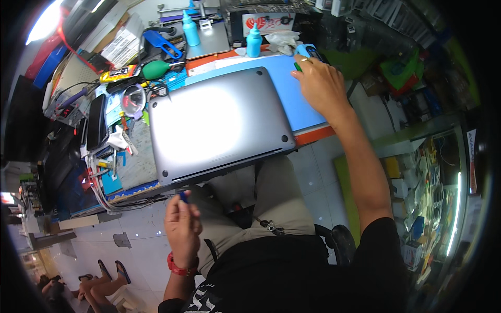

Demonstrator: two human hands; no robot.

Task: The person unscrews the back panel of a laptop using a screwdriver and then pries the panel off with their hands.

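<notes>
A silver laptop [198,125] lies bottom up on a blue mat [301,113] at the bench's front, its rear feet and hinge strip showing. Below its near left corner, my left hand [182,222] pinches a small dark blue piece [183,197]. Beyond the laptop's right side, my right hand [319,87] is closed over a small green object [298,67], mostly hidden by the fingers, beside a dark item with blue parts [313,52] at the mat's far corner.
Tools, a green air blower [155,69], a dark phone [96,121] and cables crowd the bench's left. Two light blue bottles [253,43] stand behind. A glass display case [433,193] is at right. Another person's legs [96,289] show at lower left.
</notes>
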